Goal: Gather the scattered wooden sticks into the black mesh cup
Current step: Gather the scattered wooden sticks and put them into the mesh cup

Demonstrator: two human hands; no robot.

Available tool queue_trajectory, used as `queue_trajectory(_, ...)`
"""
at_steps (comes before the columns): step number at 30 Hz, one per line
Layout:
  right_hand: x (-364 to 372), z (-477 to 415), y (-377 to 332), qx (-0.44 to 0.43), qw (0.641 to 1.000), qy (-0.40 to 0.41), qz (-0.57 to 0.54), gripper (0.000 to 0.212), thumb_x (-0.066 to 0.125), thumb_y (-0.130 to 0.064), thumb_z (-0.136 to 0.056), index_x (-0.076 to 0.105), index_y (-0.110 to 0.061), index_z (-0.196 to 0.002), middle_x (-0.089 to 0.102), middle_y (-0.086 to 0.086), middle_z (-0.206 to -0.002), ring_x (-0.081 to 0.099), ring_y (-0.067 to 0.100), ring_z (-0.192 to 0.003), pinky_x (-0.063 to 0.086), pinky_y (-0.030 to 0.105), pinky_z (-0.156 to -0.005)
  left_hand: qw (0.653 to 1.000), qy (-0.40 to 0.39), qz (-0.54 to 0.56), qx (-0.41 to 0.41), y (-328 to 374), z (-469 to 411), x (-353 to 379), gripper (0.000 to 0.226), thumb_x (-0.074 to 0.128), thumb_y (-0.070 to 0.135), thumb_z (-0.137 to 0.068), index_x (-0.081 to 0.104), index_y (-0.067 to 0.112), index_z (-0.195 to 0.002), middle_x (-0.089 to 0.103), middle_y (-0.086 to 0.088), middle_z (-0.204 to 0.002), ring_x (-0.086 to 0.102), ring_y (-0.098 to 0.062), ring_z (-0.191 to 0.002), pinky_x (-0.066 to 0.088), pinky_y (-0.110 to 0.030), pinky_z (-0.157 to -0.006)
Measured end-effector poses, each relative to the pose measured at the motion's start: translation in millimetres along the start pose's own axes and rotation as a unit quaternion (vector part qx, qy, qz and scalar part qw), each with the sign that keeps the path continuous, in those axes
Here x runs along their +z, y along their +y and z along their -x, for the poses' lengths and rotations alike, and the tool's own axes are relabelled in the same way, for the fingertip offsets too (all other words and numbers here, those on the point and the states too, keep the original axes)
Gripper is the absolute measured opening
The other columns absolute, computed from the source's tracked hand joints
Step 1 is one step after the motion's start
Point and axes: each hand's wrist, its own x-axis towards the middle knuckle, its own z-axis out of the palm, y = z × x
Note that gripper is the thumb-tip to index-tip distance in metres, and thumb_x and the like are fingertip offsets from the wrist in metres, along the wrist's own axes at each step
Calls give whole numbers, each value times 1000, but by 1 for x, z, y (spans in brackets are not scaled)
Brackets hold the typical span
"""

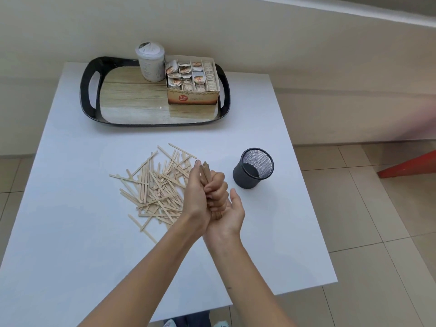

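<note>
A loose pile of pale wooden sticks point(155, 187) lies scattered on the white table point(70, 232), left of centre. My two hands meet just right of the pile and hold a small bundle of sticks point(204, 172) upright between them. The fingers of my right hand point(227, 206) curl around the bundle. My left hand point(194, 197) presses flat against its other side. The black mesh cup point(253, 168) stands upright about a hand's width to the right of my hands, and it looks empty inside.
A black-rimmed tray point(85, 90) with a wood-grain floor sits at the table's far side. It carries a white lidded jar point(151, 61) and an open box of tea bags point(192, 83). Tiled floor lies beyond the table's right edge point(304, 185).
</note>
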Motion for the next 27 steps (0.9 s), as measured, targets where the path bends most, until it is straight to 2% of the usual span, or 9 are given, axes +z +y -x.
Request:
queue_trajectory(2,-3,2,-4,-53,986,-17,158,36,34,-32,-101,62,-10,-93,70,3,-77,65,15,-70,45,25,-63,999,13,-44,-1,2,1,-3,66,14,56,-98,29,22,-43,18,8,-39,10,-7,-37,9,-17,-37)
queue_trajectory(3,-3,4,-7,-118,954,-21,274,32,37,-28,-101,65,-14,-95,71,-2,-82,63,12,-73,45,24,-61,996,24,-82,-3,2,1,-6,70,10,61,-97,32,20,-45,18,7,-40,10,-9,-38,8,-17,-40)
queue_trajectory(6,-7,7,-27,-345,793,-58,499,28,46,-8,-99,64,-26,-110,69,-9,-111,63,7,-106,49,20,-86,977,47,-206,3,1,4,-14,87,-2,72,-89,59,15,-66,18,7,-41,11,-10,-39,13,-14,-42)
queue_trajectory(8,-5,9,-46,-396,716,-140,557,34,45,-3,-99,62,-25,-120,66,-9,-118,61,11,-115,46,19,-96,964,52,-261,20,0,5,-17,92,-7,76,-82,66,21,-87,20,7,-44,14,-9,-39,17,-14,-40)
queue_trajectory(11,1,13,-69,-392,596,-217,666,37,47,3,-96,65,-19,-119,65,-9,-112,63,12,-104,50,22,-89,941,68,-330,38,-3,5,-20,87,-6,78,-77,62,36,-109,28,11,-47,22,-8,-42,22,-18,-41)
queue_trajectory(15,7,20,-78,-341,582,-222,704,31,64,2,-85,68,-19,-107,67,-6,-102,67,10,-87,57,30,-78,918,48,-390,55,-7,1,-23,82,-7,71,-84,60,37,-116,32,12,-46,28,-3,-40,25,-11,-41)
queue_trajectory(21,8,19,-83,-363,551,-194,726,15,67,2,-82,72,-11,-91,70,-2,-87,68,9,-79,57,32,-73,882,34,-466,61,-15,-5,-23,86,-8,80,-78,49,44,-131,35,11,-47,34,-4,-45,27,-26,-52)
queue_trajectory(24,7,18,-86,-358,565,-178,722,16,65,8,-80,73,-6,-84,71,2,-78,70,7,-72,58,27,-70,861,35,-502,76,-17,-6,-21,90,-9,85,-71,39,50,-138,38,11,-44,38,-3,-44,28,-27,-54)
queue_trajectory(27,9,16,-90,-374,573,-165,710,20,61,11,-76,73,-5,-78,71,4,-72,71,11,-68,59,28,-68,838,30,-537,93,-18,-5,-18,82,-11,83,-72,22,58,-143,56,15,-54,52,1,-52,35,-27,-58)
